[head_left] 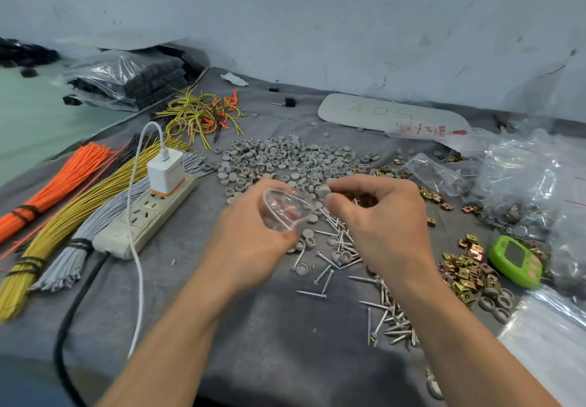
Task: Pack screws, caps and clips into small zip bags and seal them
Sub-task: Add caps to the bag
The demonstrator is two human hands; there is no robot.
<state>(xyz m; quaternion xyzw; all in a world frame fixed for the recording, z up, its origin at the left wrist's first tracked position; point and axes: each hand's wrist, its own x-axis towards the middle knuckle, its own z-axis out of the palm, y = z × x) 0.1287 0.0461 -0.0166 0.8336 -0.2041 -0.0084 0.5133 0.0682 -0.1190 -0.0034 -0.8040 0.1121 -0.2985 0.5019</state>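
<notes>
We judge the job barely begun: the zip bag (287, 210), held open above the counter (253, 327) in our left grip (250, 235), is unsealed, and our right grip (380, 216) pinches one grey cap (322, 191) at its mouth. Loose caps (285, 159), screws (391, 327) and clips (466, 276) cover its grey cloth, backed by a scuffed pale wall (317, 26).

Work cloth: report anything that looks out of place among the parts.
The power strip lies on the cloth against the wire bundles, its white charger plugged in and the cable trailing toward the near edge. A green handheld device sits among the brass clips. Neither is packing stock.
</notes>
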